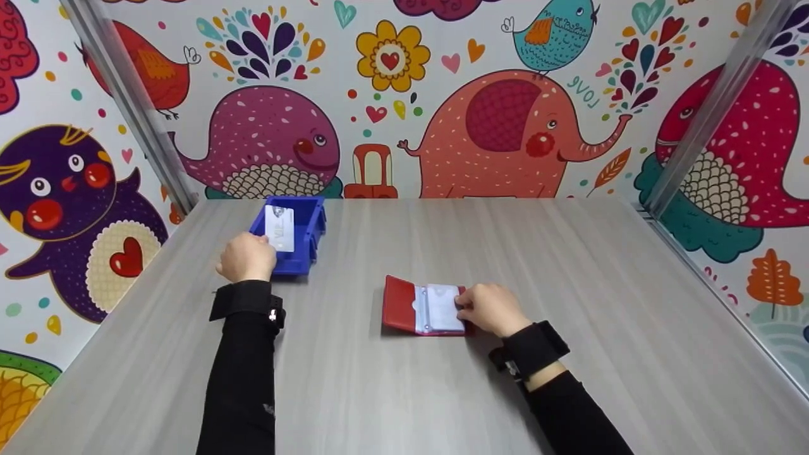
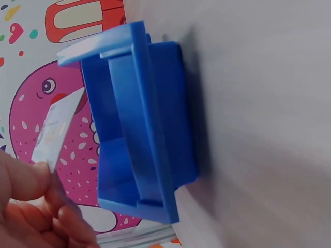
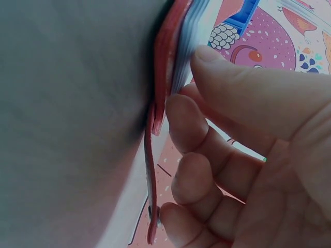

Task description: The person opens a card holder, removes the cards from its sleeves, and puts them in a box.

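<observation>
Head view takes in a pale, wood-grained bench (image 1: 354,385) with a cartoon-printed wall (image 1: 341,54) behind it, where a purple whale (image 1: 272,136) and an orange elephant (image 1: 493,167) stand out. Metal posts rise at both back corners. Toward the back left of the bench sits a blue bin (image 1: 292,264); nearer the middle lies a red card holder (image 1: 399,308), unfolded, its left cover tilted up and its clear sleeves (image 1: 444,309) uppermost. Black bands circle both wrists, and black sleeves cover the forearms.

The left hand (image 1: 246,259) hides the near left corner of the bin, and the white card (image 1: 282,229) it carries blocks part of the bin's inside from the head camera. Lettering that reads VIP shows on the card. From the left wrist, the thumb and fingers are clamped on one end of the card, which tilts at the bin's open top; whether it touches the rim cannot be told.

The right hand (image 1: 495,309) covers the right edge of the holder. Close up from the right wrist, the thumb lies on the stacked sleeves and the forefinger bends in against their edge, so the two pinch the holder there. The other fingers curl beside a red strap (image 3: 150,175) with a metal snap near its end.
</observation>
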`<state>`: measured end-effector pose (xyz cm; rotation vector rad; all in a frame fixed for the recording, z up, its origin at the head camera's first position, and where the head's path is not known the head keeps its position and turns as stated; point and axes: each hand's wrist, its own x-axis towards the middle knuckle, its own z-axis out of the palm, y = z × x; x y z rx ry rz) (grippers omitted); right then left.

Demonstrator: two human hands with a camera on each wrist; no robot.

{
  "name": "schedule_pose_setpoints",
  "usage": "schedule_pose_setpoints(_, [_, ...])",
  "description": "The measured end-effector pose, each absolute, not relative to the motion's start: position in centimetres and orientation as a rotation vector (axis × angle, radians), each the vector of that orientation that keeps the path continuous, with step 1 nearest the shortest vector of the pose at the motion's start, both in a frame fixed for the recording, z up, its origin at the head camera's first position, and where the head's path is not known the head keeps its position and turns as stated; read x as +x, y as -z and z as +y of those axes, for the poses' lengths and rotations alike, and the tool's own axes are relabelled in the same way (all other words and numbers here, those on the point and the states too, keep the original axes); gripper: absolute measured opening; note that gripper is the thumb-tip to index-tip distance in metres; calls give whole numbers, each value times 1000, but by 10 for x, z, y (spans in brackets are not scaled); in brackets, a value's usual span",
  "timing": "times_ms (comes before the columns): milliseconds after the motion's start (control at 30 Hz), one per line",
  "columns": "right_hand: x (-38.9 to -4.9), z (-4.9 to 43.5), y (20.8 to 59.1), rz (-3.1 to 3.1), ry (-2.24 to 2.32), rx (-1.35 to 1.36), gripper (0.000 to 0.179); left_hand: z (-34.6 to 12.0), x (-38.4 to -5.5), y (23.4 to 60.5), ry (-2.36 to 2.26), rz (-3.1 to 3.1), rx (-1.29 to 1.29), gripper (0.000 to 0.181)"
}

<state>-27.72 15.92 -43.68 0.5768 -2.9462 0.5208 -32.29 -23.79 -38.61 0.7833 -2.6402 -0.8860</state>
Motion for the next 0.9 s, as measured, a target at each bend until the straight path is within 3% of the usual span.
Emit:
schedule_pose_setpoints(167, [-278, 159, 438, -2930, -489, 604, 10, -233, -323, 388, 899, -2618, 740, 33])
schedule_pose_setpoints(900, [-277, 158, 436, -2956, -493, 582, 14, -232, -320, 392, 841, -2673, 651, 28])
